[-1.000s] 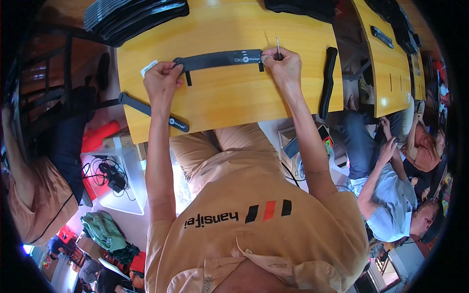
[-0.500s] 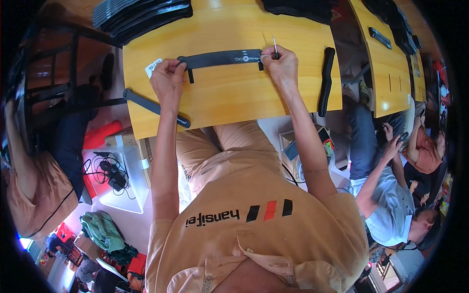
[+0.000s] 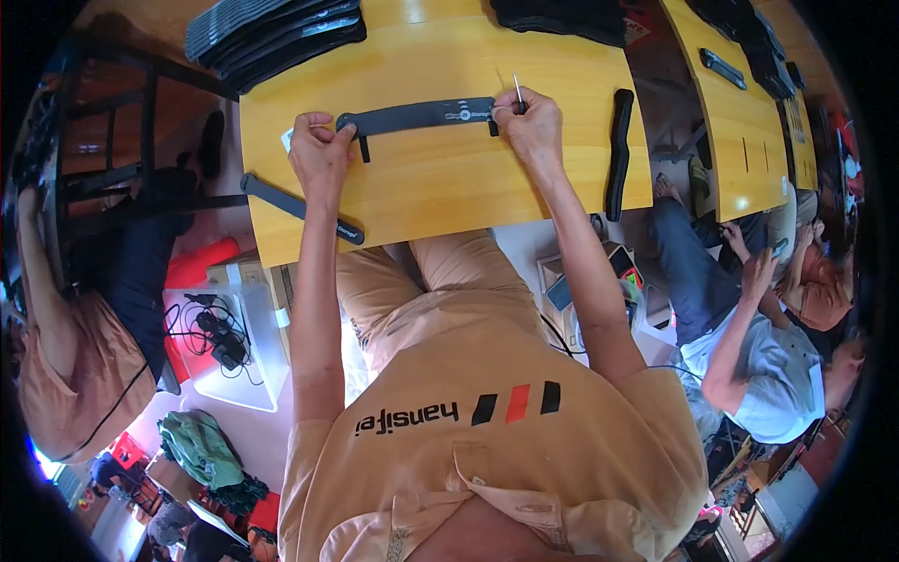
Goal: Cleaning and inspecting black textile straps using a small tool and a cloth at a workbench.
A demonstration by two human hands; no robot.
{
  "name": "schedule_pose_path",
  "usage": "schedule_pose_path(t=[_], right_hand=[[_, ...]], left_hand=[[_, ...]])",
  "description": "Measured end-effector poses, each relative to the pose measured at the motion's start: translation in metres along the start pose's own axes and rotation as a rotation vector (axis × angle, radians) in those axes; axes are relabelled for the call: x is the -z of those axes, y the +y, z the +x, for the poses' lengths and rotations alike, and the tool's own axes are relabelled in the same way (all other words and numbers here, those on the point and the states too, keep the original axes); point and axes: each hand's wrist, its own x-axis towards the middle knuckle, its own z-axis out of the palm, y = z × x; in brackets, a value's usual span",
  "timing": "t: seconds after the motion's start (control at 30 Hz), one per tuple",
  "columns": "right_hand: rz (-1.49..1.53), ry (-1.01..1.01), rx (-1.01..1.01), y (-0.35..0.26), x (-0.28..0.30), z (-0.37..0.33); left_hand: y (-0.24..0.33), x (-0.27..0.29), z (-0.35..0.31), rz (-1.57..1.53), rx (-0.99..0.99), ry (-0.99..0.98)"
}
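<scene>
Your left forearm (image 3: 318, 290) covers part of the dark strap (image 3: 273, 197) lying at the left, and your left hand (image 3: 320, 155) hides part of the white label (image 3: 287, 140) behind it. Your right hand (image 3: 534, 131) conceals some of the slim metal-tipped tool (image 3: 519, 92), too small for you to identify exactly; the top edge cuts off your strap stack (image 3: 281, 42) and black pile (image 3: 562, 21)

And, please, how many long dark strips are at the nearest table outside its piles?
3: held strip between left hand and right hand, left strip partly behind left forearm, right strip by the right table edge.
</scene>
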Motion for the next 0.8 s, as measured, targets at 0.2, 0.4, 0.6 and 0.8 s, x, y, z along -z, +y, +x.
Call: schedule_pose_path(t=[0.2, 0.4, 0.6, 0.8], right_hand=[[-0.024, 0.02, 0.048, -0.002, -0.001, -0.002], [-0.002, -0.011, 0.005, 0.002, 0.003, 0.001], [0.02, 0.083, 0.066, -0.014, 0.023, -0.015], [-0.341, -0.102, 0.632, -0.026, 0.016, -0.036]], left_hand=[[0.002, 0.0, -0.001, 0.027, 0.012, 0.027], [-0.011, -0.002, 0.005, 0.067, -0.006, 0.017], [0.019, 0.004, -0.015, 0.25, -0.249, 0.128], [0.031, -0.029, -0.044, 0.568, -0.727, -0.112]])
